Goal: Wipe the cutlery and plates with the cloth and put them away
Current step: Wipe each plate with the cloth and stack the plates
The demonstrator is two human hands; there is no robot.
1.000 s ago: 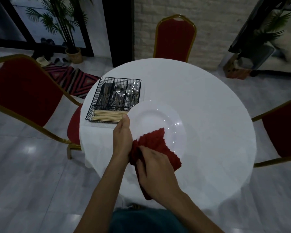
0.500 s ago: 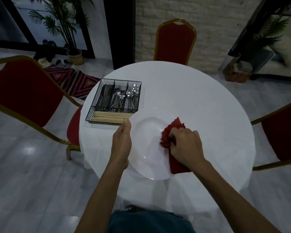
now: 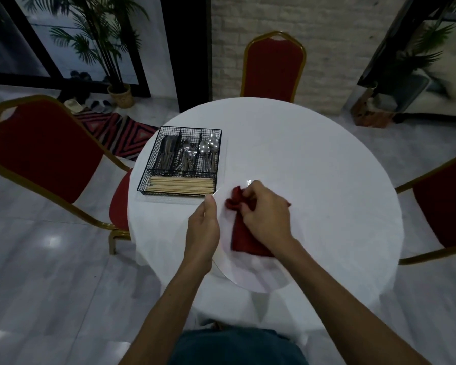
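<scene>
The fingers of the right hand are clenched around a bunched fold of the red cloth, pressing it onto the far part of the white plate. The rest of the cloth trails back under the wrist across the plate's face. The left hand grips the plate by its left rim, thumb on top; the fingers beneath are hidden. The plate is held tilted above the near edge of the round, white-covered counter.

Just beyond the plate's far-left rim sits a black wire cutlery basket. Its front compartment holds chopsticks lying crosswise. Behind them are knives on the left, forks in the middle and spoons on the right.

Three red chairs with gold frames stand around the counter: a far chair, a left chair and a right chair. A potted palm and a striped rug are on the floor to the left.
</scene>
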